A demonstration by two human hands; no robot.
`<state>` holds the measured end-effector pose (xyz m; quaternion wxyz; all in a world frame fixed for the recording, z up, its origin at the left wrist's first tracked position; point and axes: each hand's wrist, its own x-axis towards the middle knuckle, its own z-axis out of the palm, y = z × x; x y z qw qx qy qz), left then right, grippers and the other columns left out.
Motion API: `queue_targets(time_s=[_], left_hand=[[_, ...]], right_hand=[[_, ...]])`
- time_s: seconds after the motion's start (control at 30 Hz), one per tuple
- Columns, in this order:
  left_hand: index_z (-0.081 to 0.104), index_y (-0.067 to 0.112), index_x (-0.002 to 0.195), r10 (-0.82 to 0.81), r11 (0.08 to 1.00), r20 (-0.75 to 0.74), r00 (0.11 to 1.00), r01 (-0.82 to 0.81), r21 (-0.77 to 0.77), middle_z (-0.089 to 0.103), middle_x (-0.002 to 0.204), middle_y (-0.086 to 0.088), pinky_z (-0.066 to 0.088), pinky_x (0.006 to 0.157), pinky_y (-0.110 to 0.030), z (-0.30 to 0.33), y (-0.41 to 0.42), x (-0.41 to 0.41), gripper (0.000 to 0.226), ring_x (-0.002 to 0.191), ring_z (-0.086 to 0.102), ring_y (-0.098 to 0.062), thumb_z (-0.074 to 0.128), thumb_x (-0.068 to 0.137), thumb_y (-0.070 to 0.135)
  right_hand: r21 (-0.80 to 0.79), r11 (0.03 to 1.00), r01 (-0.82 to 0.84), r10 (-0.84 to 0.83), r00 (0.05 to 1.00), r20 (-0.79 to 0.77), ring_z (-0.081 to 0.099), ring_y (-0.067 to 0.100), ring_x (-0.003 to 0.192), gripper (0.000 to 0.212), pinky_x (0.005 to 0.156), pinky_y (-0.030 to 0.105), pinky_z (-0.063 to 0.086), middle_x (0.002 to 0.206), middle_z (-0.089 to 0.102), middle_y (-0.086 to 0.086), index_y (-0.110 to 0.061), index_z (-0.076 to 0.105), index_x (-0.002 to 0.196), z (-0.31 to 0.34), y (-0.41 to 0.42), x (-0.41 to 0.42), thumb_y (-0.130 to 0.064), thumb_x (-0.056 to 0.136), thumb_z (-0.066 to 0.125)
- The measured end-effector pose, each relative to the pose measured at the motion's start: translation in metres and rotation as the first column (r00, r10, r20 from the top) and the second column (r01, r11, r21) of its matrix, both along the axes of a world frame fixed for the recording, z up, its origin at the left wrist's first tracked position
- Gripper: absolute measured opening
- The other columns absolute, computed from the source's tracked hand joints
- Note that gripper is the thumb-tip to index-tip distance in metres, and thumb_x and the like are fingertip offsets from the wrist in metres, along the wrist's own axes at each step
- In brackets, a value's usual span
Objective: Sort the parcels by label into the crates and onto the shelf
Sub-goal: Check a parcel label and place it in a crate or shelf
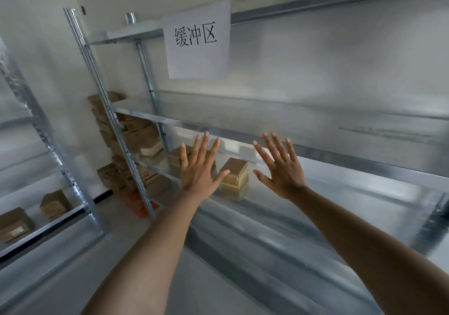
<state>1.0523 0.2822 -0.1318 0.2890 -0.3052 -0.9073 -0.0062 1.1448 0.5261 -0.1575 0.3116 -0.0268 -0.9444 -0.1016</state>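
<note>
A small brown cardboard parcel (235, 172) sits on the metal shelf (315, 193) in front of me. My left hand (198, 168) is raised with fingers spread, just left of the parcel, thumb tip near its front corner. To the parcel's right, my right hand (281, 166) is spread open too, a short gap away from it. Neither hand holds anything. A second parcel (176, 155) shows partly behind my left hand. A paper sign (198, 44) with printed characters hangs from the shelf level above.
A stack of brown boxes (136, 134) fills the corner behind the rack's upright post (116, 130). Another rack at the left carries two parcels (54, 204) on its shelf. The upper shelf edge (315, 144) runs just above my fingertips.
</note>
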Motion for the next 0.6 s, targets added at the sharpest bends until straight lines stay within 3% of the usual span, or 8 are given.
queue_targets(time_s=[0.2, 0.43, 0.6], left_hand=[[-0.012, 0.029, 0.156, -0.100, 0.995, 0.041, 0.994, 0.100, -0.009, -0.019, 0.163, -0.005, -0.019, 0.116, -0.054, -0.008, -0.035, -0.058, 0.087, 0.150, -0.018, -0.025, 0.020, 0.089, 0.075], [-0.027, 0.029, 0.150, -0.114, 0.984, 0.215, 0.970, 0.140, -0.111, -0.038, 0.155, -0.002, -0.027, 0.111, -0.054, -0.047, -0.070, -0.103, 0.090, 0.142, -0.036, -0.022, 0.021, 0.090, 0.076], [-0.038, 0.032, 0.143, -0.172, 0.972, 0.310, 0.935, 0.212, -0.101, -0.041, 0.154, -0.001, -0.022, 0.113, -0.055, -0.064, -0.068, -0.126, 0.088, 0.142, -0.037, -0.021, -0.005, 0.079, 0.082]], right_hand=[[-0.041, 0.988, 0.146, -0.146, 0.989, 0.003, 0.003, 0.029, 0.152, 0.075, 0.122, 0.053, 0.008, 0.165, 0.002, 0.008, -0.027, 0.009, 0.158, -0.012, -0.033, -0.025, -0.064, 0.096, 0.028], [-0.082, 0.984, 0.160, -0.152, 0.984, 0.095, 0.008, 0.026, 0.152, 0.072, 0.123, 0.048, 0.014, 0.165, 0.006, 0.007, -0.026, 0.011, 0.158, -0.048, -0.077, -0.034, -0.058, 0.096, 0.031], [-0.133, 0.976, 0.172, -0.145, 0.971, 0.191, 0.017, 0.026, 0.150, 0.070, 0.121, 0.045, 0.014, 0.164, 0.014, 0.006, -0.027, 0.015, 0.158, -0.083, -0.089, -0.039, -0.059, 0.096, 0.030]])
